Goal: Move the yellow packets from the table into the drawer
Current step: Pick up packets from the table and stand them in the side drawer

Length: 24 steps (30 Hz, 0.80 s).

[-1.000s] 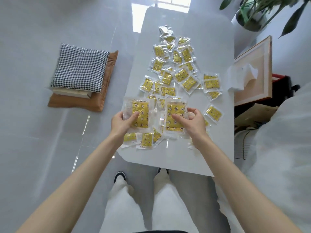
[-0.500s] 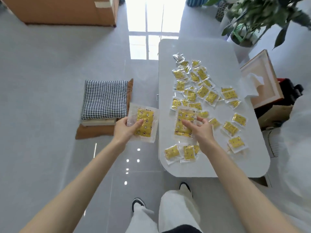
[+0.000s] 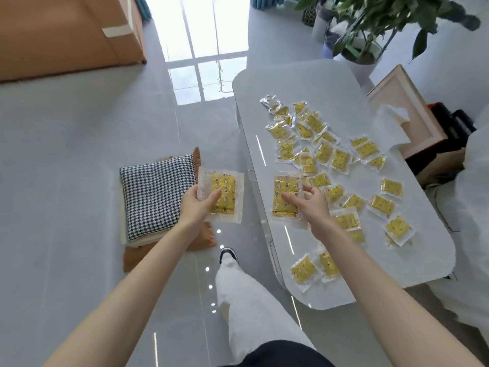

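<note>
My left hand [image 3: 195, 207] grips a large yellow packet [image 3: 225, 193] in clear wrap, held over the floor left of the white table [image 3: 304, 80]. My right hand [image 3: 315, 210] pinches a second large yellow packet [image 3: 284, 192] by its right side, just above the table's left edge. Several small yellow packets [image 3: 322, 152] lie scattered over the tabletop from the far middle to the near edge. A small handle [image 3: 250, 174] shows on the table's left side; no open drawer is in view.
A houndstooth cushion [image 3: 156, 197] lies on a brown mat on the floor to the left. A cardboard box [image 3: 66, 35] stands far left, a potted plant [image 3: 370, 27] behind the table, a framed board [image 3: 404, 115] with tissue on the right. My leg [image 3: 251, 300] stands beside the table.
My view has swung left, shifting the table to the right. My left hand carried its packet off the table to above the floor. The right hand still holds its packet at the table's left edge.
</note>
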### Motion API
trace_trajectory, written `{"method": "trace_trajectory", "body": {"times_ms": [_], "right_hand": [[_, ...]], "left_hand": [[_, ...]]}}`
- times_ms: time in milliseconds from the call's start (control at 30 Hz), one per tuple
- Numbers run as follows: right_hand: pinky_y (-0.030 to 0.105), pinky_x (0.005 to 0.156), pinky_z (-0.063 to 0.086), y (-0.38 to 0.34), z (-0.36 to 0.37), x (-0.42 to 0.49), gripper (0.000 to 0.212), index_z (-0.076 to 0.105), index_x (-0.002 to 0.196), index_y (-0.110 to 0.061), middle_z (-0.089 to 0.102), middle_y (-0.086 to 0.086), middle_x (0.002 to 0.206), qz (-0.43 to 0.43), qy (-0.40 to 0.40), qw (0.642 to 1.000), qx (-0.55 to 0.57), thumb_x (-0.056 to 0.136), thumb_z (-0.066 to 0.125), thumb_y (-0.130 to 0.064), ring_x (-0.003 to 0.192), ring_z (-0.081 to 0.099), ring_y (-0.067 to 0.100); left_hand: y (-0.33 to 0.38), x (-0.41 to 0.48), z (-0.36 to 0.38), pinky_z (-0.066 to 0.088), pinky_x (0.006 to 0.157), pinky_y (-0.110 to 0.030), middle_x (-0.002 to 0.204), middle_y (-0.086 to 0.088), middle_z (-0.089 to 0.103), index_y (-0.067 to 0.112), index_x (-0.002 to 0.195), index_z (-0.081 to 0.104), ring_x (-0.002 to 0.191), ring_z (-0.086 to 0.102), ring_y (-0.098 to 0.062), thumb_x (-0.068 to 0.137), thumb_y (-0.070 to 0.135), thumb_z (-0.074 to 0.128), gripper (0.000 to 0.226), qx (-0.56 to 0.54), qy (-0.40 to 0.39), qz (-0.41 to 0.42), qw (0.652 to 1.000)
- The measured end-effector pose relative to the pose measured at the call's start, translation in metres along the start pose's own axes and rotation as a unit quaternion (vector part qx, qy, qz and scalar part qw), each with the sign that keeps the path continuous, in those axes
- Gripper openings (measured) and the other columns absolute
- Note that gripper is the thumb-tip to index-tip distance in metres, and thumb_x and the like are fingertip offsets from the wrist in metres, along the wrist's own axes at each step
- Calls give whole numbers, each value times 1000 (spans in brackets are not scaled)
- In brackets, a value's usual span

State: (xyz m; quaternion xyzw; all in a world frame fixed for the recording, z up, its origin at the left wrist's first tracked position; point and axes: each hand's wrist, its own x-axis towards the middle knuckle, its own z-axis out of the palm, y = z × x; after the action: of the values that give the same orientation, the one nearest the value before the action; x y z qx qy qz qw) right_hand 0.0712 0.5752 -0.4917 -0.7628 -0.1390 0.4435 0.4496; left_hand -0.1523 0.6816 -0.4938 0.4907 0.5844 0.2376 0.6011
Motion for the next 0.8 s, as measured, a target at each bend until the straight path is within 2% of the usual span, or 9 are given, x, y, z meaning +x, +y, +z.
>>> {"method": "trace_trajectory", "body": {"times_ms": [100, 233, 333, 400, 533, 567, 633, 667, 800], "right_hand": [[29, 92, 41, -13, 31, 32, 75, 42, 135, -7, 48, 11, 137, 11, 8, 1000, 3, 73, 82, -22, 112, 47, 16], [31, 91, 44, -23, 62, 73, 72, 46, 132, -10, 51, 8, 133, 36, 40, 999, -7, 72, 83, -24, 109, 50, 17], [30, 91, 44, -21, 79, 103, 70, 46, 133, -10, 52, 1, 127, 45, 74, 996, -4, 74, 81, -25, 110, 50, 15], [30, 91, 48, -13, 90, 123, 64, 48, 133, -9, 54, -2, 123, 51, 86, 995, 12, 78, 78, -22, 109, 55, 13], [27, 79, 55, 19, 117, 176, 34, 64, 114, -6, 70, 6, 108, 62, 128, 989, 31, 83, 73, -19, 94, 69, 18], [26, 76, 55, 28, 123, 190, 25, 67, 106, -8, 72, 6, 102, 65, 141, 987, 38, 84, 72, -19, 89, 69, 17], [26, 72, 56, 46, 135, 218, 6, 68, 90, -15, 73, 5, 93, 70, 162, 983, 55, 85, 71, -17, 82, 70, 16], [25, 71, 56, 57, 140, 234, 3, 67, 86, -18, 73, 4, 91, 68, 172, 981, 62, 85, 71, -17, 80, 70, 15], [13, 60, 52, 95, 153, 284, 3, 68, 85, -20, 72, -4, 85, 49, 207, 974, 74, 86, 70, -18, 76, 68, 8]], "left_hand": [[2, 49, -10, 57, 79, -31, 110, -8, 67, 10, 112, 55, 94, 67, -20, 84, 19, 69, 32, 10, -13, -2, 1000], [-1, 115, -20, 52, 58, -16, 108, -8, 63, 15, 124, 38, 82, 65, -13, 83, 15, 71, 53, 7, -35, -41, 999], [-11, 165, -22, 52, 72, -26, 114, -9, 63, 7, 130, 43, 90, 63, -19, 77, 30, 75, 66, 17, -72, -115, 991], [-26, 197, -21, 51, 87, -39, 109, -9, 67, 3, 121, 56, 94, 63, -25, 70, 42, 75, 67, 20, -115, -178, 977], [-74, 271, -4, 54, 86, -43, 102, -14, 71, 4, 106, 65, 93, 68, -29, 68, 41, 79, 55, 8, -157, -242, 958], [-87, 290, 2, 54, 88, -44, 103, -15, 71, 4, 105, 66, 93, 68, -29, 68, 41, 80, 53, 14, -164, -242, 956], [-116, 326, 20, 57, 76, -34, 93, -10, 73, 3, 103, 65, 82, 70, -22, 80, 31, 73, 37, -14, -181, -251, 951], [-132, 343, 30, 58, 69, -29, 89, -7, 74, 3, 104, 64, 77, 71, -18, 85, 27, 68, 31, -40, -198, -259, 944], [-184, 393, 73, 56, 75, -22, 100, -2, 74, 9, 111, 62, 90, 71, -12, 94, 31, 51, 30, -186, -272, -295, 897]]}}
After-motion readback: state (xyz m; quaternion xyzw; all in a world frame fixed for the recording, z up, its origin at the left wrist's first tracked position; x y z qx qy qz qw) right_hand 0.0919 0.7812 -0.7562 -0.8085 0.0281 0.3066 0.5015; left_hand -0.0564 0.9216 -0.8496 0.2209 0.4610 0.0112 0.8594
